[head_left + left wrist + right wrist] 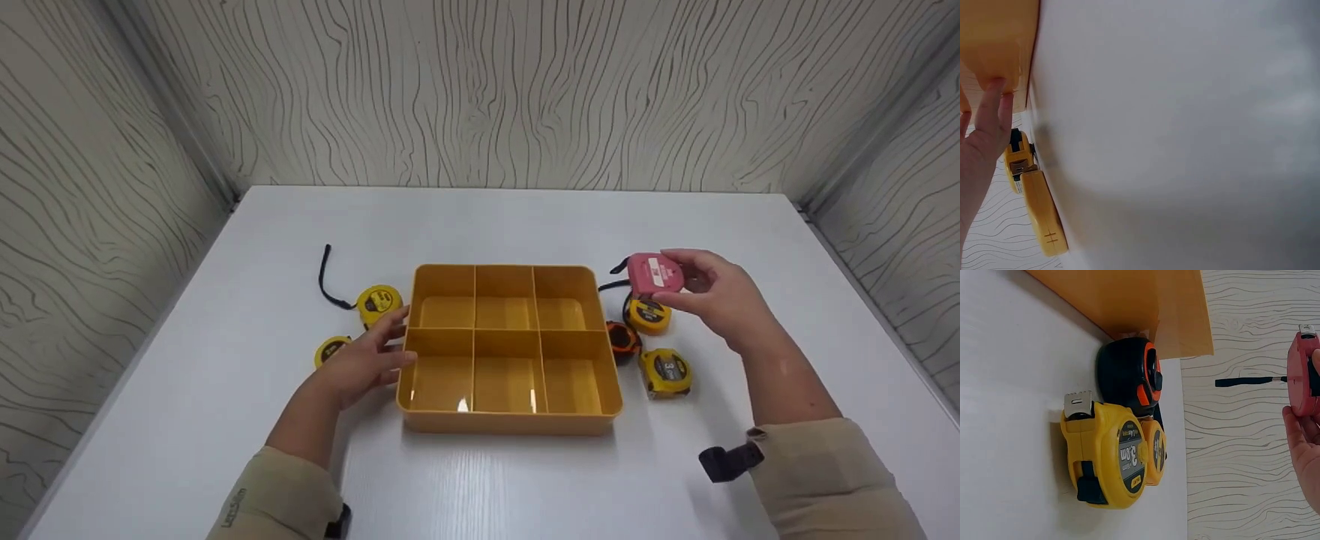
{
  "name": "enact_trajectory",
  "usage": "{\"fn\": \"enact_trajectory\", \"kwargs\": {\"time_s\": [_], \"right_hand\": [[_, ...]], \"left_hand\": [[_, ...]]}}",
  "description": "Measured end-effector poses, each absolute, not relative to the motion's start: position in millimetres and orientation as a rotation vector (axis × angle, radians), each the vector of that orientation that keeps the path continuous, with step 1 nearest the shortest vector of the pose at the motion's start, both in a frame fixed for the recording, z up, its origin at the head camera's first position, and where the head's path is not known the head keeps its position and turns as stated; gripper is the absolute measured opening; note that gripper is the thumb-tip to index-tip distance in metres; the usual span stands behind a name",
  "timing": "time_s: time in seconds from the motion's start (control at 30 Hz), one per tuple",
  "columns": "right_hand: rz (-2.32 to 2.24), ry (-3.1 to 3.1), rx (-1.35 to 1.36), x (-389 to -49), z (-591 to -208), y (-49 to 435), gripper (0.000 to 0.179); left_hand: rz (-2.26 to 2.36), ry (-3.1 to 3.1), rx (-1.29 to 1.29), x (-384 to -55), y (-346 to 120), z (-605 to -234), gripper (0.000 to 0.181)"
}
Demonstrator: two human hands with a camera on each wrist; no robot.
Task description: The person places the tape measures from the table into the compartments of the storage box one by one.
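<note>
My right hand (716,296) pinches a pink tape measure (652,274) between thumb and fingers, above the tapes right of the box; its black strap (1249,381) sticks out. A yellow-orange box (510,424) with several compartments stands mid-table. My left hand (364,367) touches its left side with extended fingers, the thumb at the rim. Below the pink tape sit a yellow tape measure (649,315), a black-and-orange one (622,341) and a yellow 3 m one (667,373). Near the left hand lie a strapped yellow tape measure (380,302) and another yellow one (330,349), partly hidden.
The white table (187,405) has wood-patterned panels (480,97) at its back and sides. A black strap (324,274) stretches from a left-hand tape toward the back. Black wrist devices (729,462) show at both sleeves.
</note>
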State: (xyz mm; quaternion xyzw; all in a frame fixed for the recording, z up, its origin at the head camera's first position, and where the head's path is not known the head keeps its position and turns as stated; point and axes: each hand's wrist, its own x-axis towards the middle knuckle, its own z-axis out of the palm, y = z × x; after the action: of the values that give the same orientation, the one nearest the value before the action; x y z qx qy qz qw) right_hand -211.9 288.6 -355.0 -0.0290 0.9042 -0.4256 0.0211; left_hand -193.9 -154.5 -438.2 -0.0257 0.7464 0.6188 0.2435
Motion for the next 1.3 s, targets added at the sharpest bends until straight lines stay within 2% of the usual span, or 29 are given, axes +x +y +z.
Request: {"fn": "enact_trajectory", "kwargs": {"time_s": [0.83, 1.3], "right_hand": [[-1.054, 2.757, -0.359, -218, -329, 253, 0.073], [-0.894, 2.732, -0.472, -232, -320, 239, 0.069]], "left_hand": [[1.715, 2.024, -0.059, -194, -155, -437, 0.075], [1.682, 2.039, -0.071, -195, -154, -436, 0.073]]}}
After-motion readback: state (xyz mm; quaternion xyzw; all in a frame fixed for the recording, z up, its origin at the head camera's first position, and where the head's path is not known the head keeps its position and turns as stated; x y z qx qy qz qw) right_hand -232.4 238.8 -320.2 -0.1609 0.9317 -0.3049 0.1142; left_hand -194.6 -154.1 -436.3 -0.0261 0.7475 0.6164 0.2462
